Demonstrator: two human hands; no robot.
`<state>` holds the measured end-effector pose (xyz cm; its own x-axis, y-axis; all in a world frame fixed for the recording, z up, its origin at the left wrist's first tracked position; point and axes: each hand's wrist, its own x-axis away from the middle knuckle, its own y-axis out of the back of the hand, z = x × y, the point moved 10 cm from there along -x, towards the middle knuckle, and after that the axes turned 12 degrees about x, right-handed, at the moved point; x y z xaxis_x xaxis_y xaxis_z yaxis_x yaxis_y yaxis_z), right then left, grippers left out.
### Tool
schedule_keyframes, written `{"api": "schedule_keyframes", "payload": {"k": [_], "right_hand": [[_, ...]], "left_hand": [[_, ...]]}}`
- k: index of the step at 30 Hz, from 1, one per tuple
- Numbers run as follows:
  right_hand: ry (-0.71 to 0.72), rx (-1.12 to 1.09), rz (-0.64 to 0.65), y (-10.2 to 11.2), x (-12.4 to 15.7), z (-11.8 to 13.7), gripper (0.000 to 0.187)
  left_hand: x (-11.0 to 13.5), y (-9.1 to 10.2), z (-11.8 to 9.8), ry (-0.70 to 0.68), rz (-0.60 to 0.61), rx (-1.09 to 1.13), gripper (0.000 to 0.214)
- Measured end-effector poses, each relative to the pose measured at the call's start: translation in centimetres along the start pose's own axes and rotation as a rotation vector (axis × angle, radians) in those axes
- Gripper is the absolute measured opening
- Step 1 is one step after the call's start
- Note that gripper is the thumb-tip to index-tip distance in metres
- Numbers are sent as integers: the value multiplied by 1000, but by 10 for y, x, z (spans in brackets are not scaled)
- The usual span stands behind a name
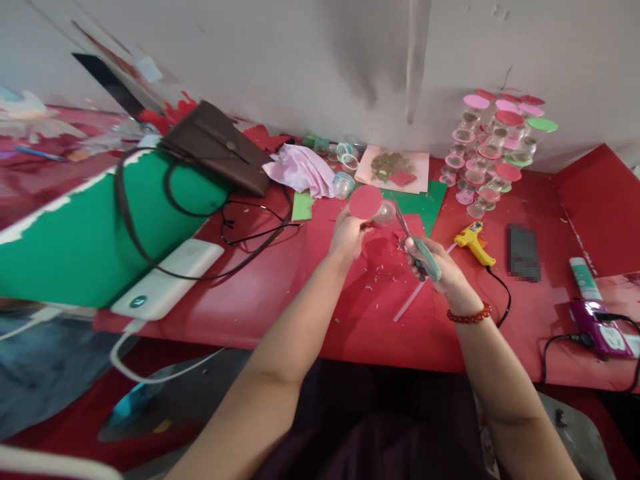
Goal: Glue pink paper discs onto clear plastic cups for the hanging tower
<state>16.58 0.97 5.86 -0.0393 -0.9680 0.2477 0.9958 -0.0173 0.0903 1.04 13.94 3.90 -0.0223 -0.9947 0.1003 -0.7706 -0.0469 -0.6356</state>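
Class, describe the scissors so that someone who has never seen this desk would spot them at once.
Start at the red table, then find the right hand with the beaded bracelet. The scissors are in its grip; their pale green handles set them apart from the yellow glue gun to the right.

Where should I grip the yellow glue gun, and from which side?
By the handle, I'd say, from the near right: it slants toward that side from the glue gun body, away from the pale stick. Mind the black cord at its end. The right hand holds scissors, so free it first.
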Motion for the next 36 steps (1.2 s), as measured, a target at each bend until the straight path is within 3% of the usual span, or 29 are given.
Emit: {"api": "schedule_keyframes", "payload": {"k": [7,25,36], "right_hand": [[-37,-10,-15,0,1,0,63],[6,-21,-37,3,-2,-3,61],[7,-11,-36,2,0,-1,65]], "left_hand": [[5,-7,-4,-8,57,-26,22],[3,-6,-2,-6,67,-33,19],[2,-1,-3,-10,1,20,20]]}}
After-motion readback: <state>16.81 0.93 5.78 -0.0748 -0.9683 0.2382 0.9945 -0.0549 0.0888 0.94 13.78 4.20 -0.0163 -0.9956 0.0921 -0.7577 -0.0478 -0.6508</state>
